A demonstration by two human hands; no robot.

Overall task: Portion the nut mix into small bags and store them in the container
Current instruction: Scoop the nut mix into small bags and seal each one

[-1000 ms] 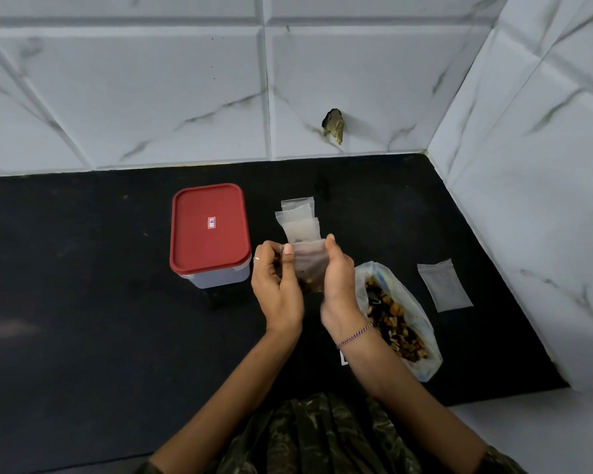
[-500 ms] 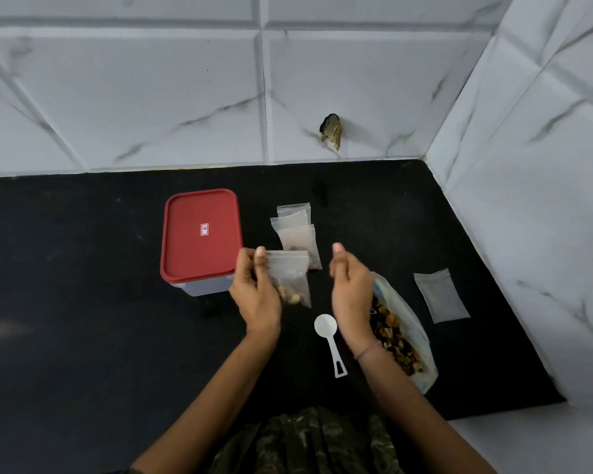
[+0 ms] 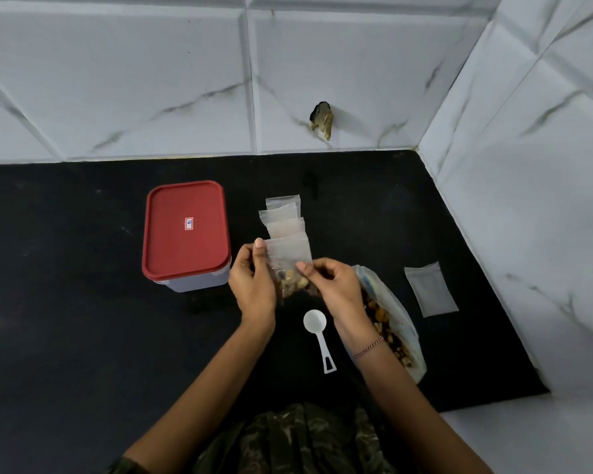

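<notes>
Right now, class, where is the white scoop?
In the head view, the white scoop lies on the black counter just below the right hand, left of the open bag of nut mix.

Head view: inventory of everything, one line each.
container: one, red lid on pale body, counter left of the grips
held small bag: one, clear, nuts at the bottom, between both grips
small bags in a row: three show, clear, overlapping, behind the held one
lone small bag: one, clear, flat, far right
nut mix bag: one, clear with brown and yellow mix, beside the right wrist
scoop: one, white, between the forearms
counter: one, black
wall tiles: several, white marbled, behind and right
bracelet: one, pinkish, right wrist
left grip: pinches the held bag's left edge
right grip: pinches its right side
</notes>
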